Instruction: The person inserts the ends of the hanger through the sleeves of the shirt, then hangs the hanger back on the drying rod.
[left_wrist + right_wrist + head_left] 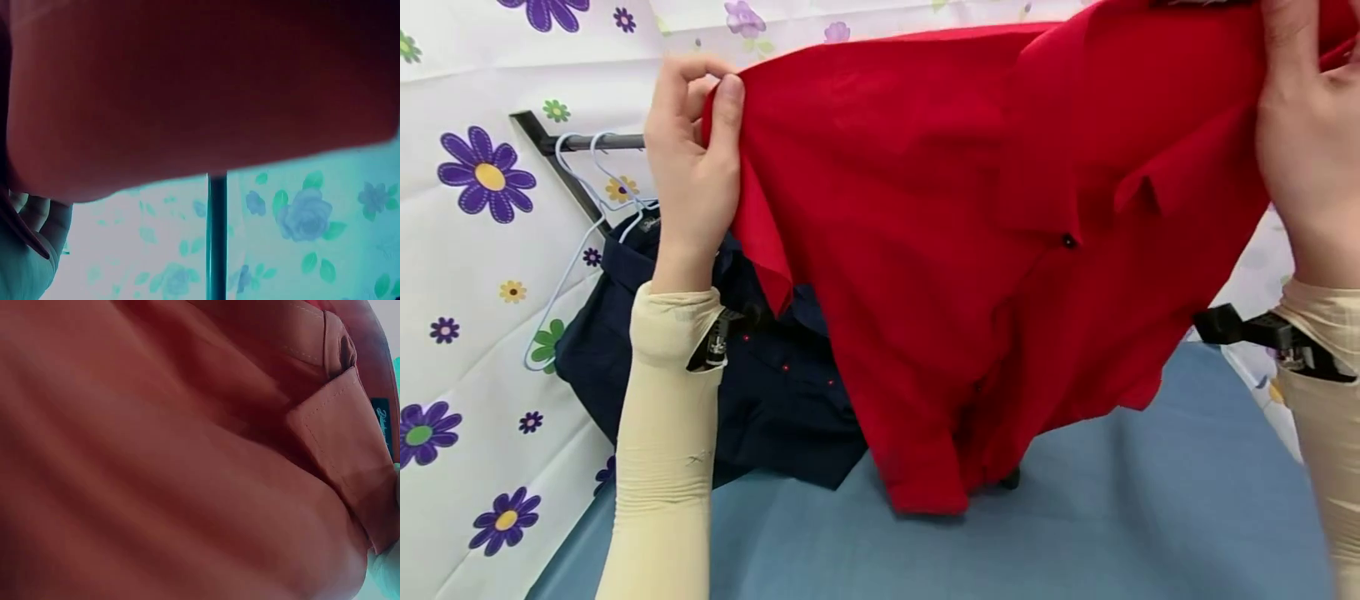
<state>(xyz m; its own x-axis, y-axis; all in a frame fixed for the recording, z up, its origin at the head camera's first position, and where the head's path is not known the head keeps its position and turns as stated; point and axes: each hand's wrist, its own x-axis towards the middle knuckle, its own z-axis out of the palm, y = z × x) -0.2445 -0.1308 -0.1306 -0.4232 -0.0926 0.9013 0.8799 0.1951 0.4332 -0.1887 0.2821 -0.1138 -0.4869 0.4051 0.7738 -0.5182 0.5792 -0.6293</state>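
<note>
Head view: red shirt (910,208) hangs in the air between both hands, over blue cloth (1195,517). Likely light, soft, quick to sag; shoulders or collar probably the best hold. Plain red, dark button, loose folds. Left hand (696,158) pinches one edge; right hand (1311,142) grips the other end, fingertips cropped. Navy shirt (760,417) behind

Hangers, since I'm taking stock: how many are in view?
2: one light-blue hanger hooked near the left end of the dark rail in the head view, another hanger hooked just right of it. The left hand may hide more.
</note>
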